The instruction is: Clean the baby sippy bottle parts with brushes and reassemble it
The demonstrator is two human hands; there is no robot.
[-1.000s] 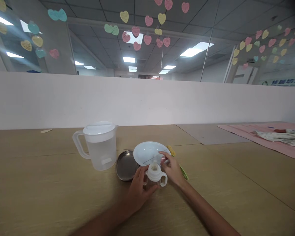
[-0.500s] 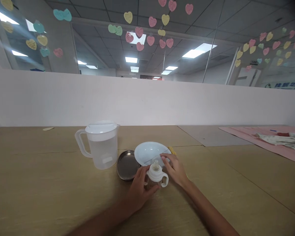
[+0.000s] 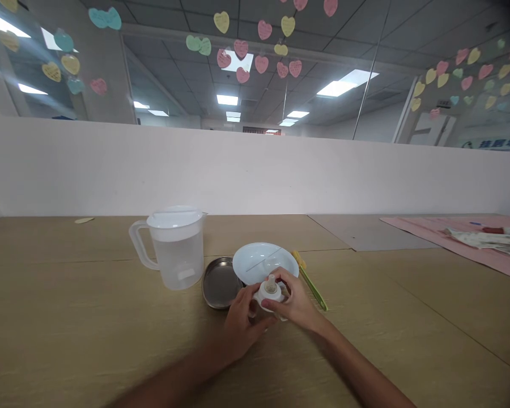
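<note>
A baby bottle [image 3: 268,293] with a white collar, a clear teat and side handles stands upright near the middle of the table. My left hand [image 3: 243,324] is wrapped round the bottle's body from the left. From the right, the fingers and thumb of my right hand [image 3: 294,303] close round the white collar just below the teat. My hands hide most of the bottle's body. Right behind it, a white bowl [image 3: 243,262] holds a clear dome-shaped piece [image 3: 273,262] and a thin rod [image 3: 257,264].
An oval metal dish [image 3: 221,283] lies left of the bowl, beside a lidded clear plastic jug [image 3: 178,255]. To the bowl's right is a green-handled brush with a yellow head [image 3: 312,283]. A pink mat [image 3: 433,232] with cloth on it lies far right. A white wall stands behind.
My right hand has moved from over the bowl down to the bottle's collar and closed on it. The clear piece now lies free in the bowl, and more of the brush shows.
</note>
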